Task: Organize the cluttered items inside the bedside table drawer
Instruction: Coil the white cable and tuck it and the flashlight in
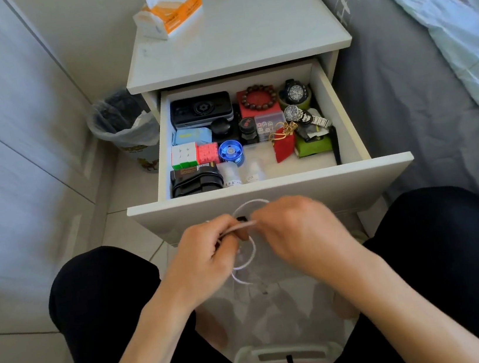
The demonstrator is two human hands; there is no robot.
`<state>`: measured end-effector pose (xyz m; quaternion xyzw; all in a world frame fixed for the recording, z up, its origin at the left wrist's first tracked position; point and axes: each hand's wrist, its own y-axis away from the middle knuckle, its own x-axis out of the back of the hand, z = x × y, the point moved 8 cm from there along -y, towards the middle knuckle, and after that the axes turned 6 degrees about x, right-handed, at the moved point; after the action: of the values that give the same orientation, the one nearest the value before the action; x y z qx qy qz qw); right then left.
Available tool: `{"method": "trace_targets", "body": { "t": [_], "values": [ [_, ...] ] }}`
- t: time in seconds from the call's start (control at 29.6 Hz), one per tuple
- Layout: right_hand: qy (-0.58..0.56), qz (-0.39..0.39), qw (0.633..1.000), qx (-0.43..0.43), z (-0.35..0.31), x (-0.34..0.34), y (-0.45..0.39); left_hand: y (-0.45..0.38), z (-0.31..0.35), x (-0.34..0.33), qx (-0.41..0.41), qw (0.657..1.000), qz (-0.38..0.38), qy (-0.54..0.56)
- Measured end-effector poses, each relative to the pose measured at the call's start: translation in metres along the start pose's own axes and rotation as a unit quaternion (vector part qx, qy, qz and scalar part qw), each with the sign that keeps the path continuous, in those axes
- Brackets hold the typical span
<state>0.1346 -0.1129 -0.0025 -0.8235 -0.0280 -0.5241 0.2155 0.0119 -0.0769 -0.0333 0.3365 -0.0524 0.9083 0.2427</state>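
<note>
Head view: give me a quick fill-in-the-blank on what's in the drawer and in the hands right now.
1. Both hands, left hand and right hand, hold a coiled white ____.
2. The bead bracelet lies on a ____ box.
3. The tissue pack sits on top of the ____.
4. The blue yo-yo lies just right of the pink ____.

Missing words: cable; red; bedside table; cube

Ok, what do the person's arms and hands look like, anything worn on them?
Both forearms are bare to the frame's edge: no sleeves, watch or gloves visible. The left hand and right hand are bare too. A small pale glint at the left hand's knuckles may be a ring; too blurred to tell.
</note>
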Motion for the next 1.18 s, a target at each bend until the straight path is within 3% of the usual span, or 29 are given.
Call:
{"method": "trace_targets", "body": {
  "t": [0.07, 0.14, 0.24, 0.34, 0.44, 0.54, 0.57, 0.74, 0.88, 0.95, 1.01, 1.08, 1.18],
  "values": [
    [-0.011, 0.015, 0.99, -0.14, 0.049, 0.013, 0.007, 0.003, -0.016, 0.01, 0.027, 0.999, 0.011, 0.014],
    [0.032, -0.062, 0.977, -0.202, 0.074, 0.009, 0.018, 0.006, -0.026, 0.017, 0.046, 0.999, 0.016, 0.016],
    [0.035, -0.115, 0.988, -0.099, 0.032, -0.007, 0.011, 0.003, -0.012, 0.006, 0.023, 0.999, -0.006, -0.029],
    [-0.007, -0.12, 0.993, -0.022, -0.006, -0.021, 0.002, 0.0, 0.01, -0.009, -0.032, 0.998, -0.03, -0.039],
    [0.027, -0.135, 0.988, -0.064, 0.022, -0.019, 0.004, 0.002, -0.004, -0.004, -0.002, 1.0, -0.018, -0.024],
    [0.034, -0.019, 0.98, -0.198, 0.072, 0.015, 0.019, 0.004, -0.032, 0.012, 0.057, 0.998, 0.001, -0.016],
    [0.052, 0.007, 0.978, -0.2, 0.076, 0.019, 0.022, 0.005, -0.036, 0.015, 0.065, 0.998, 0.01, -0.016],
    [0.004, -0.051, 0.998, -0.046, 0.014, -0.011, 0.01, 0.001, -0.002, -0.006, 0.003, 0.999, -0.021, -0.038],
    [-0.058, -0.048, 0.997, 0.003, 0.002, -0.014, 0.007, -0.003, 0.001, -0.01, -0.001, 1.0, -0.025, -0.015],
    [-0.101, -0.02, 0.994, -0.025, 0.019, -0.005, 0.009, -0.001, -0.016, 0.001, 0.036, 0.999, -0.014, -0.003],
    [-0.054, 0.008, 0.994, -0.096, 0.047, 0.007, 0.015, 0.002, -0.031, 0.011, 0.067, 0.998, -0.007, 0.007],
    [0.008, -0.028, 0.991, -0.133, 0.057, 0.004, 0.02, 0.001, -0.032, 0.012, 0.067, 0.998, -0.002, 0.004],
    [-0.085, -0.076, 0.991, -0.068, 0.022, -0.017, 0.011, -0.002, -0.011, -0.001, 0.023, 0.999, -0.021, -0.005]
  ]
}}
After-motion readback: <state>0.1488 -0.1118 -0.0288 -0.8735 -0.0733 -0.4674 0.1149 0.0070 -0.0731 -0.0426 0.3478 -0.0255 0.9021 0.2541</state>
